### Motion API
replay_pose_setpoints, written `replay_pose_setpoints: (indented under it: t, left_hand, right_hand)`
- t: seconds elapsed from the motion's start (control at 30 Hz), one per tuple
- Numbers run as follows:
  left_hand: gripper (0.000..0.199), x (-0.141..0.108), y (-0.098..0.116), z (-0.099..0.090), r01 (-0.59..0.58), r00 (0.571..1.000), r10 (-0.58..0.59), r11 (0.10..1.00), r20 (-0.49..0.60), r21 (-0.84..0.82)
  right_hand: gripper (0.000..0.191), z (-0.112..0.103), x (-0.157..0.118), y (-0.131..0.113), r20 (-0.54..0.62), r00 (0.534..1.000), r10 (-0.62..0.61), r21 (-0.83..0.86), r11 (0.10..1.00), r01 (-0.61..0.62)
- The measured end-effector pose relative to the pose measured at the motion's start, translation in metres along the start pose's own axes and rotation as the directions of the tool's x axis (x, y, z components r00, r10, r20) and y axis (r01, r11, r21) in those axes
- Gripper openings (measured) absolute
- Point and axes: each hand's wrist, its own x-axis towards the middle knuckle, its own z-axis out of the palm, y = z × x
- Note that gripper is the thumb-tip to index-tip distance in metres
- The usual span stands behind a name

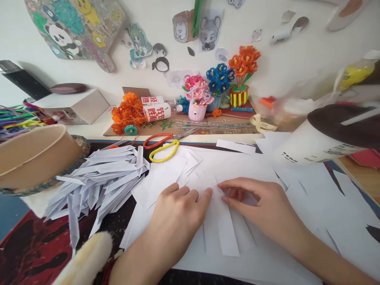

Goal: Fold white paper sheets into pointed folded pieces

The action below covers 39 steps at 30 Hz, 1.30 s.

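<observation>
In the head view, a white strip (228,233) lies on the larger sheets (249,164), its near end bare and its far end between the two hands. The left hand (179,209) rests knuckles up, most fingers curled, the tip of its forefinger set down beside that far end. The right hand (264,200) has thumb and forefinger at the strip's right edge, slightly parted as seen from here; whether they truly pinch it I cannot tell. The strip looks like plain paper: next to weightless, bendy, stiffer once folded, and likely to crease or tear under a hard tug. It should slide readily over the sheets, so a light fingertip ought to pin one end while thumb and forefinger take the edge near the fold line. Lifted by one end, the long free part would probably droop. Folded strips (101,172) are heaped on the left, scissors (175,139) lie behind the hands, and a cup (311,138) leans in view at the right
</observation>
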Motion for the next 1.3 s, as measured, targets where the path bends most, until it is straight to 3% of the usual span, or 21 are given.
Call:
replay_pose_setpoints:
  t: [0.33,0.57,0.77,1.3]
  left_hand:
    - [0.036,0.0006,0.0020,0.0014,0.005,0.999,-0.004,1.000,0.042,-0.014]
    - [0.037,0.0000,0.0028,0.0016,0.005,0.996,-0.003,1.000,0.088,-0.024]
    - [0.037,0.0013,0.0028,0.0008,0.026,0.994,-0.022,0.999,0.105,-0.036]
    - [0.031,0.0009,0.0048,-0.0003,0.041,0.993,-0.035,0.998,0.112,-0.051]
  right_hand:
    - [0.019,-0.0006,-0.0008,0.0036,0.077,0.997,0.012,0.047,0.999,-0.015]
    - [0.024,0.0007,-0.0030,0.0025,0.053,0.983,-0.175,-0.039,0.983,0.177]
    - [0.027,-0.0013,-0.0068,0.0034,0.094,0.926,-0.366,-0.174,0.910,0.377]
    - [0.028,-0.0030,-0.0059,0.0075,0.197,0.856,-0.478,-0.291,0.806,0.516]
